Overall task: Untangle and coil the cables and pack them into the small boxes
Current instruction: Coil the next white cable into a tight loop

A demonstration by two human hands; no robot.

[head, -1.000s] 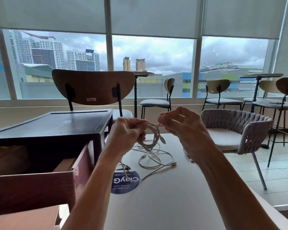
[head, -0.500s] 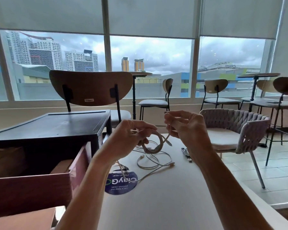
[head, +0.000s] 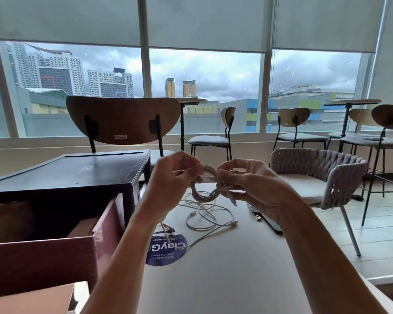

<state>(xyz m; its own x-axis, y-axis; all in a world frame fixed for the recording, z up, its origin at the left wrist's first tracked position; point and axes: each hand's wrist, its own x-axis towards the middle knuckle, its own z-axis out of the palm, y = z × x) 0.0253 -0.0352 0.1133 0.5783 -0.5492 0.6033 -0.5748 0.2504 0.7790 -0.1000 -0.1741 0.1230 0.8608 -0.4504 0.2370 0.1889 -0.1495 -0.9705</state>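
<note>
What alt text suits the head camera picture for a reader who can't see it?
A person's left hand and right hand hold a coiled white cable above a white table, where loose cables lie near a round blue sticker. A wooden-backed chair and city-view windows stand beyond.

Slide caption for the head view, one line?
Left hand and right hand hold a coiled white cable above the table; loose cables lie on it.
</note>
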